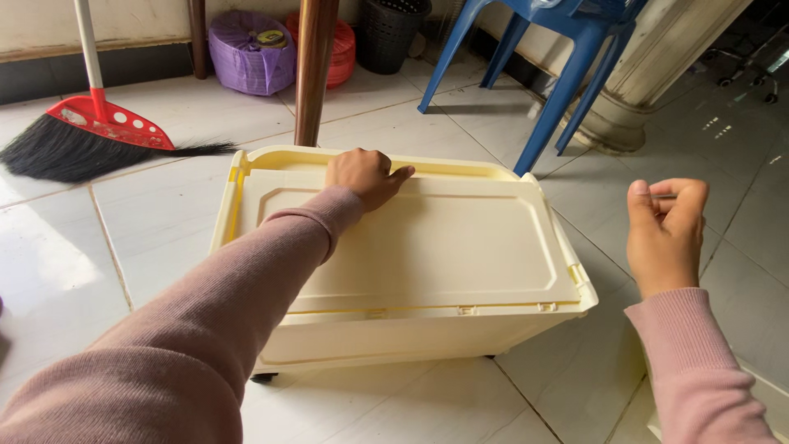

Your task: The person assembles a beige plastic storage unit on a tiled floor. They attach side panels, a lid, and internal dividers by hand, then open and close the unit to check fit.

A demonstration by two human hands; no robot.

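A pale yellow plastic storage box (427,329) with a flat lid (444,238) stands on the white tiled floor, on small dark wheels. My left hand (366,175) rests on the lid's far edge, fingers curled over the rim. Off the box's right side, my right hand (664,226) hovers in the air with its fingers curled around a thin, small object that I cannot make out. Both arms wear pink knitted sleeves.
A red broom with black bristles (82,140) lies on the floor at the left. A brown pole (314,66) rises just behind the box. Blue plastic chair legs (567,82) stand at the back right; purple and red baskets (251,53) and a dark bin sit by the wall.
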